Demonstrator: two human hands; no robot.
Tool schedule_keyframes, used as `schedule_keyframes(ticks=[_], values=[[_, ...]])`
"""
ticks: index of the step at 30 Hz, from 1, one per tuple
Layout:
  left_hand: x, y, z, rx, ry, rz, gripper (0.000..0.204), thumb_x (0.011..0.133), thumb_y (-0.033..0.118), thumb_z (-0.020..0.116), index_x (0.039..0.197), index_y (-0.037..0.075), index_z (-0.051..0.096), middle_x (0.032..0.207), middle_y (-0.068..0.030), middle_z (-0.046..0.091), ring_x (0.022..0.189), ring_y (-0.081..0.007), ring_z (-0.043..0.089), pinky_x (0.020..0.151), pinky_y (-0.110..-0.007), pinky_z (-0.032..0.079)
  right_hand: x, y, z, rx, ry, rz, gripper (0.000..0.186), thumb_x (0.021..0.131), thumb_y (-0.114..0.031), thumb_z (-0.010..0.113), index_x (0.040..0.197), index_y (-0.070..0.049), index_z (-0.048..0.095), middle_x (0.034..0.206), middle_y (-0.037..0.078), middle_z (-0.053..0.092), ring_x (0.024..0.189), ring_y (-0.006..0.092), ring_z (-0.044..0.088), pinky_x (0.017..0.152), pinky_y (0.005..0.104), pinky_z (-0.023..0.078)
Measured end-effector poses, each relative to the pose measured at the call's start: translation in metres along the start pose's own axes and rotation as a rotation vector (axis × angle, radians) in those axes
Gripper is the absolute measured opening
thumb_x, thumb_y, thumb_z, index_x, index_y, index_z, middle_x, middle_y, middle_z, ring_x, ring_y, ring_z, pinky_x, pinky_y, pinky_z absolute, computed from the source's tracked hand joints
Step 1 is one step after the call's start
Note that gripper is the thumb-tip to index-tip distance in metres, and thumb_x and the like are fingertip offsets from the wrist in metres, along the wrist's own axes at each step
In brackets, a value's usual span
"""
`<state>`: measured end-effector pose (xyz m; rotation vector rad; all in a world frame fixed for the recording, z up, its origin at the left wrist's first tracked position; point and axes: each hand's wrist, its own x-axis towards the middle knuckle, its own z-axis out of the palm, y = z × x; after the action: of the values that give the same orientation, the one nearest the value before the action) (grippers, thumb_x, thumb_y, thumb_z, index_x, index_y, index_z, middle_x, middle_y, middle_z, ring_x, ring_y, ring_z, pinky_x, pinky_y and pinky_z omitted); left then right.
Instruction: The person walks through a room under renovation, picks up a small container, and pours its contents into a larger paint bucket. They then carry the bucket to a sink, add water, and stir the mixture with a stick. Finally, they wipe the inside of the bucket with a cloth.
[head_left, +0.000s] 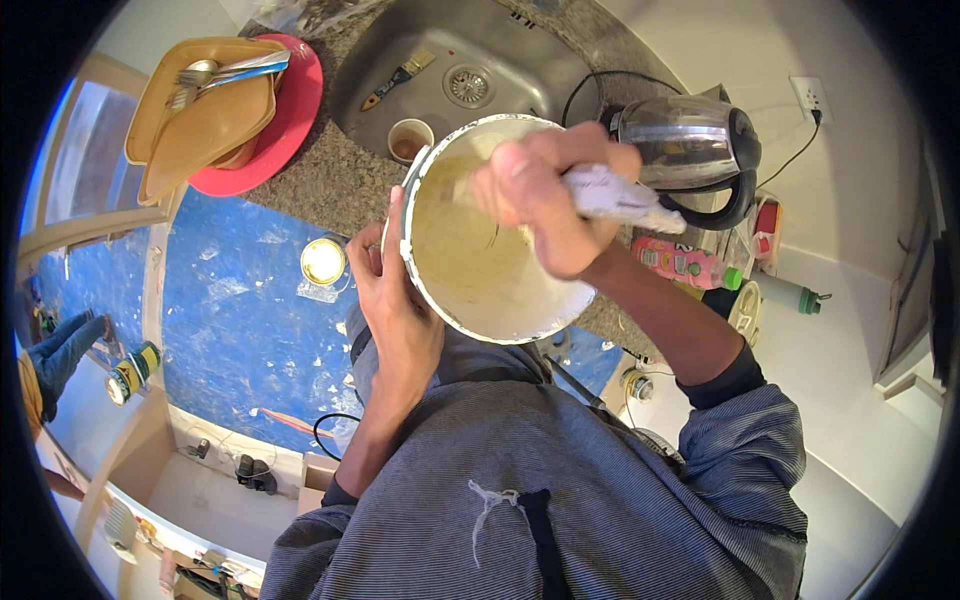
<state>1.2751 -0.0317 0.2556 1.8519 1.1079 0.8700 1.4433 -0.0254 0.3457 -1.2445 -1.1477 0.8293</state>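
Observation:
A white paint bucket [480,330] with a paint-smeared rim is in front of my body, against the counter's edge. Pale cream paint coats its inside. My left hand [392,300] grips the bucket's left side, fingers along the wall just below the rim. Over the opening, my right hand [560,200] is closed around a paintbrush [620,197]; the white-smeared handle sticks out to the right. The working end lies left of my fist inside the bucket, blurred and mostly hidden by my fingers.
Behind the bucket, a steel sink [500,45] holds another paintbrush [398,80] and a cup [410,140]. An electric kettle [690,145] and pink bottle [690,262] stand right. Trays with cutlery [210,120] are left. An open tin [323,262] stands on the blue floor covering [230,330]; another person [50,370] is far left.

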Motion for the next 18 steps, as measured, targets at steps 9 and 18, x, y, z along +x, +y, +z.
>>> schedule_keyframes(ticks=[9, 18], values=[[0.0, -0.002, 0.0, -0.039, -0.025, -0.037, 0.079, 0.075, -0.007, 0.068, 0.149, 0.01, 0.045, 0.112, -0.0196, 0.051, 0.104, -0.032, 0.051, 0.088, -0.038, 0.047, -0.023, 0.001, -0.031, -0.186, -0.043, 0.079, 0.037, 0.087, -0.001, 0.064, 0.053, -0.003, 0.048, 0.045, 0.002, 0.04, 0.039, 0.0078, 0.039, 0.04, 0.0287, 0.031], [-0.001, -0.003, 0.001, 0.016, -0.006, 0.008, 0.079, 0.076, -0.004, 0.069, 0.15, 0.01, 0.044, 0.114, -0.0205, 0.05, 0.106, -0.0328, 0.052, 0.089, -0.038, 0.047, 0.008, 0.007, 0.01, -0.304, -0.035, -0.387, 0.034, 0.082, -0.002, 0.065, 0.054, -0.005, 0.046, 0.047, 0.004, 0.041, 0.038, 0.0162, 0.042, 0.04, 0.0333, 0.031]])
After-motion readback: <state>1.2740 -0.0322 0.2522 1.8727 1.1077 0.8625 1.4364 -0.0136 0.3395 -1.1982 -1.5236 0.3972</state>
